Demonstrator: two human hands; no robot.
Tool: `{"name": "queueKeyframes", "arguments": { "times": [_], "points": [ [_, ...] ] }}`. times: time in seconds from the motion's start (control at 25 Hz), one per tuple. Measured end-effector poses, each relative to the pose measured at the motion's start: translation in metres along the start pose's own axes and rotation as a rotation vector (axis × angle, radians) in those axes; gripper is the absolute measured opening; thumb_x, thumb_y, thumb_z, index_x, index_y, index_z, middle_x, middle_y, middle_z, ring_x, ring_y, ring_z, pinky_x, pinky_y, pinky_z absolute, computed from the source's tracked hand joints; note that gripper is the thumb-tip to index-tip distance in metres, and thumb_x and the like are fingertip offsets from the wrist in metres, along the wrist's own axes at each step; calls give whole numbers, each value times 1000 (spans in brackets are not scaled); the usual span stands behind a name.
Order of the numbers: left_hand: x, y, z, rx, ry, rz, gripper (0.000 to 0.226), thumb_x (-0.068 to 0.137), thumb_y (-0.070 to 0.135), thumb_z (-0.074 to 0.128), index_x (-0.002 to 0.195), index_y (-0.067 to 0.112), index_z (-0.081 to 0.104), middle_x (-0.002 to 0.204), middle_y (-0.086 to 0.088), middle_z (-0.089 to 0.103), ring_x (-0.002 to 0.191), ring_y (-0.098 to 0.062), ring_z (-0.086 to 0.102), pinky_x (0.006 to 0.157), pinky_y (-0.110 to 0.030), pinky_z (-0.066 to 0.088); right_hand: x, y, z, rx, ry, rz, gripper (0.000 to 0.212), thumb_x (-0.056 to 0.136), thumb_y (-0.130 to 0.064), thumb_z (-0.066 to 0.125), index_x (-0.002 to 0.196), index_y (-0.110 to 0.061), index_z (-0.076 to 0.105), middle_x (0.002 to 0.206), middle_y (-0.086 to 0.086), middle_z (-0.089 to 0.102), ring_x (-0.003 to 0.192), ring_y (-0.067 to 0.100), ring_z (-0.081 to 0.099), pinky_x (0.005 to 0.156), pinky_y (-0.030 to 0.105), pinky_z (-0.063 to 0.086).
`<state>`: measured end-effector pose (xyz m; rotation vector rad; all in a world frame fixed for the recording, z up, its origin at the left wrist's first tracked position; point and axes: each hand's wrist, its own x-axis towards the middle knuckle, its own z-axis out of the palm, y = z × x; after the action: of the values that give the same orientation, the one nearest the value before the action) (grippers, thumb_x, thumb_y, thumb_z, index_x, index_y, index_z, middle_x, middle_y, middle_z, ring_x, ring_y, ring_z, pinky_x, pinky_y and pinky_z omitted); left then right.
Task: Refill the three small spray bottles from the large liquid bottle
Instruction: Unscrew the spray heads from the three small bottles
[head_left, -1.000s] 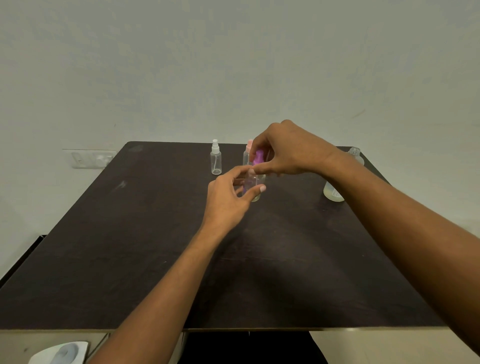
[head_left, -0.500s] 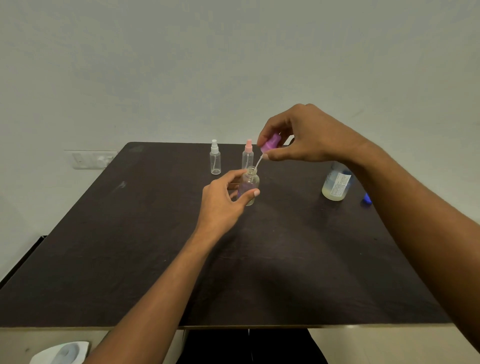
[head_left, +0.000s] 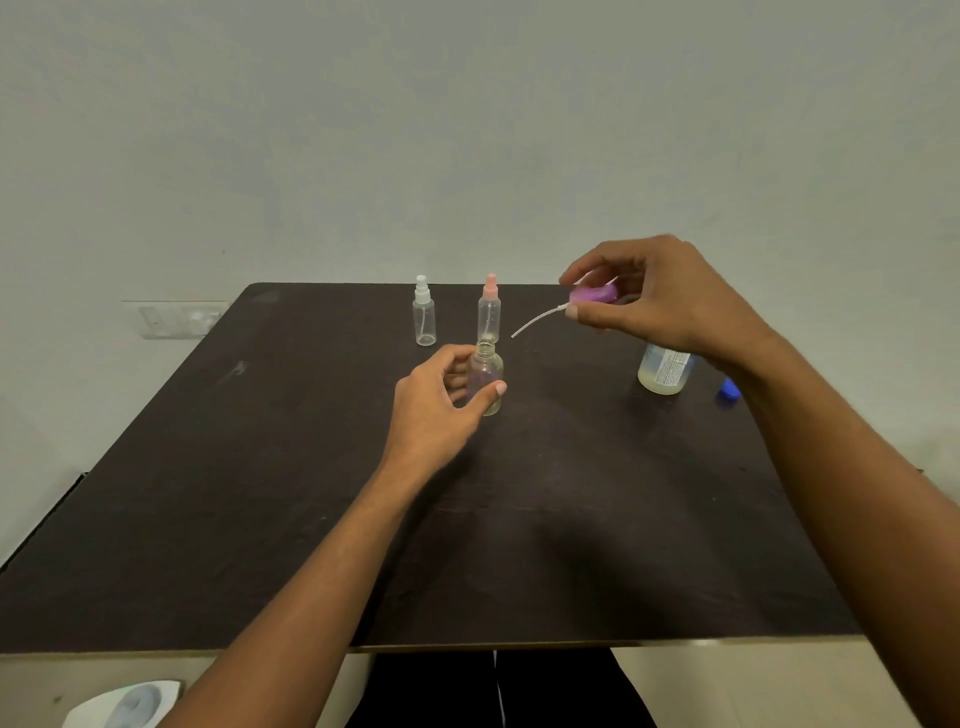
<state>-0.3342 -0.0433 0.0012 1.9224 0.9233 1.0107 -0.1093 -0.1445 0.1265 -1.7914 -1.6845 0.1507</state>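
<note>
My left hand (head_left: 434, 410) grips a small clear spray bottle (head_left: 487, 375) standing open-necked on the dark table (head_left: 260, 493). My right hand (head_left: 660, 296) holds its purple spray cap (head_left: 592, 294) in the air to the right, with the white dip tube (head_left: 535, 322) pointing down-left, clear of the bottle. Two capped small spray bottles stand behind: one with a white cap (head_left: 424, 318), one with a pink cap (head_left: 489, 312). The large liquid bottle (head_left: 665, 371) stands at the right with pale liquid in it, its top hidden by my right wrist.
A blue cap (head_left: 729, 388) lies on the table right of the large bottle, partly behind my right forearm. A wall socket plate (head_left: 174, 319) sits on the wall at the left. A white object (head_left: 124, 706) lies on the floor at the lower left.
My right hand has unscrewed the purple cap, lifted it with its tube out of the small bottle and carried it right. My left hand has stayed on the bottle.
</note>
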Motion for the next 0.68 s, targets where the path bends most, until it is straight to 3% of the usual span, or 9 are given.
{"name": "queueKeyframes", "arguments": {
  "times": [0.24,0.48,0.68],
  "points": [
    [-1,-6,28,-33,-69,-25,46,82,23,87,124,21,67,107,14,74,97,10,69,88,-14,56,-42,51,53,95,93,238,23,88,-25,83,110,-25,80,100,-12,77,94,6,73,84,19,59],
    [-2,-10,51,-16,-122,-34,45,81,22,87,122,21,68,107,12,74,98,5,70,88,-15,57,-61,67,93,30,225,333,19,89,-19,79,108,-21,80,94,-7,75,77,1,68,73,6,53],
    [-3,-9,57,3,-130,-37,43,80,22,88,119,22,68,104,14,73,96,6,69,86,-13,57,-72,66,107,-27,249,317,23,85,-21,83,108,-19,79,97,-6,73,82,5,69,82,26,62]
  ]
}}
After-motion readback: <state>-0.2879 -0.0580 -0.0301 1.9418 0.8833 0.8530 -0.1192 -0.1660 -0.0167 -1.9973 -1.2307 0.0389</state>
